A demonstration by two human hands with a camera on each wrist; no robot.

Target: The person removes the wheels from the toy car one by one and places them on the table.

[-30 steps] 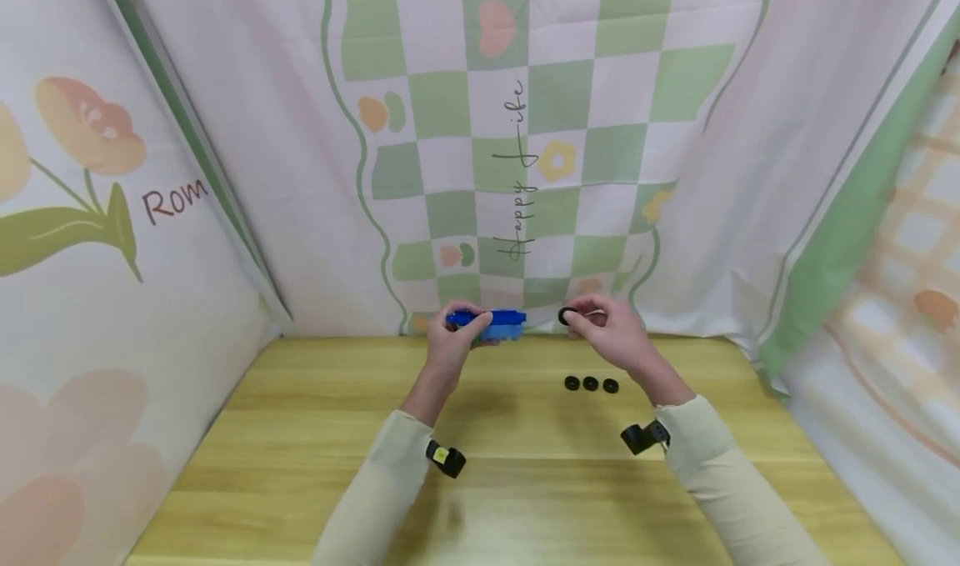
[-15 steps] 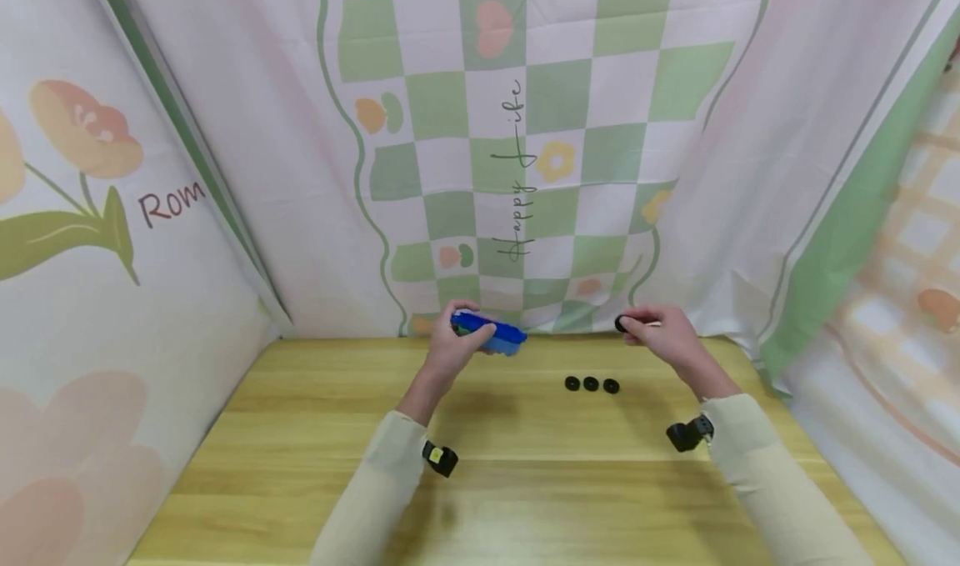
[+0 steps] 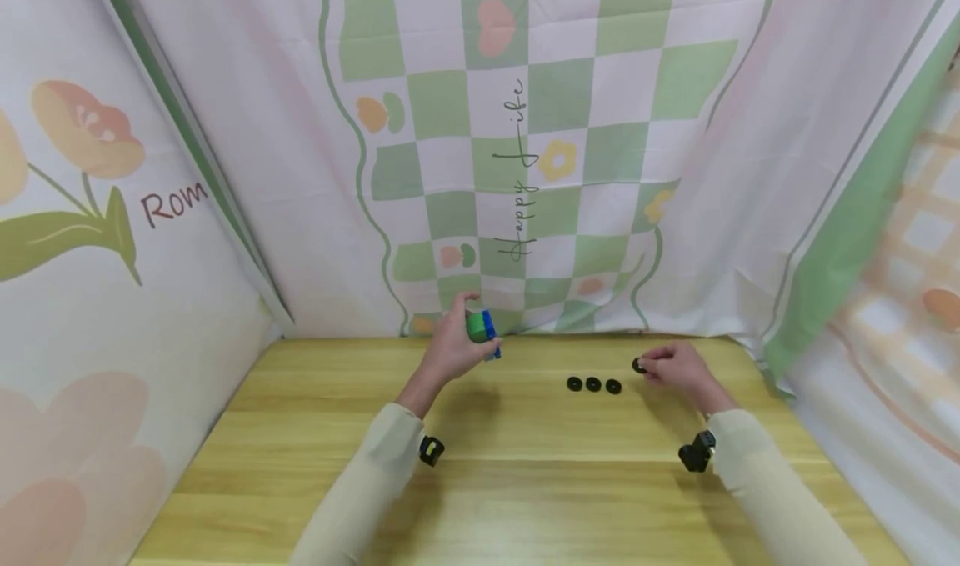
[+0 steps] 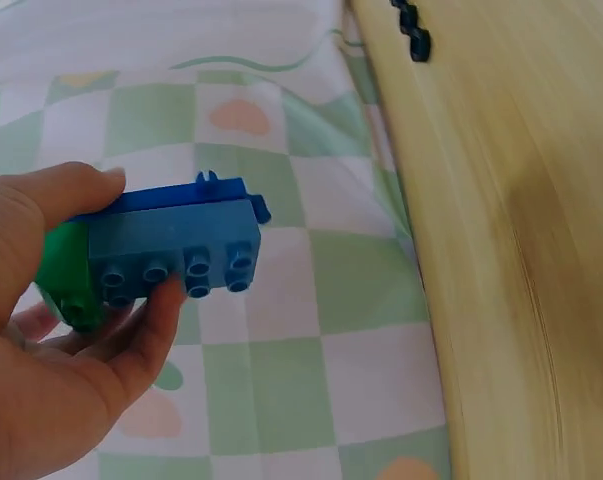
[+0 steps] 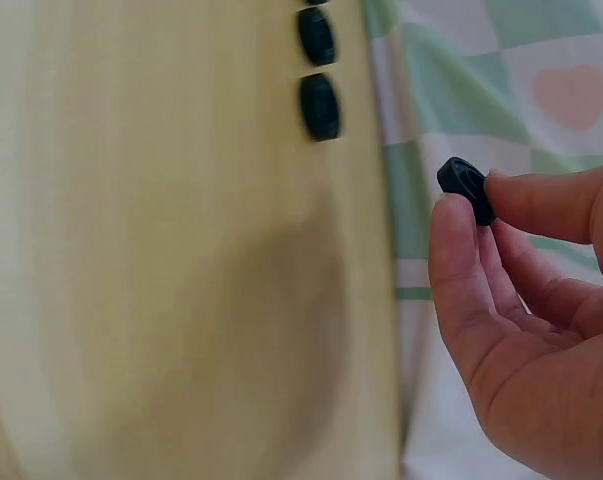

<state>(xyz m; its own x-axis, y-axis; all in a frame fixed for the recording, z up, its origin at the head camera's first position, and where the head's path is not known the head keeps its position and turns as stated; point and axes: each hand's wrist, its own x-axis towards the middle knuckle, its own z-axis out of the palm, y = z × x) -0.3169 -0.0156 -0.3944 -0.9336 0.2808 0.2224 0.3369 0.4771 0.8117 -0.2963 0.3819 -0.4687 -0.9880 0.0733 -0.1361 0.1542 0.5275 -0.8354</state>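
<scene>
My left hand [image 3: 450, 345] holds a toy building-block assembly above the back of the table. In the left wrist view this block assembly [image 4: 176, 235] has a dark blue base, a lighter blue brick with studs and a green brick [image 4: 66, 270] near the palm. Thumb and fingers grip it from opposite sides. Over the table's right part, my right hand [image 3: 682, 366] pinches a small black toy wheel [image 5: 466, 190] between thumb and fingertips. Left of that hand, three similar black wheels [image 3: 593, 384] lie in a row on the wood.
The wooden table [image 3: 517, 499] ends at the back against a checkered curtain [image 3: 558, 91]. Patterned cloth also hangs at the left [image 3: 67, 324] and right sides. Each wrist carries a small black camera, such as the right wrist camera [image 3: 697, 452].
My right hand has moved right and then down toward the table with its wheel. The left hand has turned the block assembly, so its green end now faces the head camera.
</scene>
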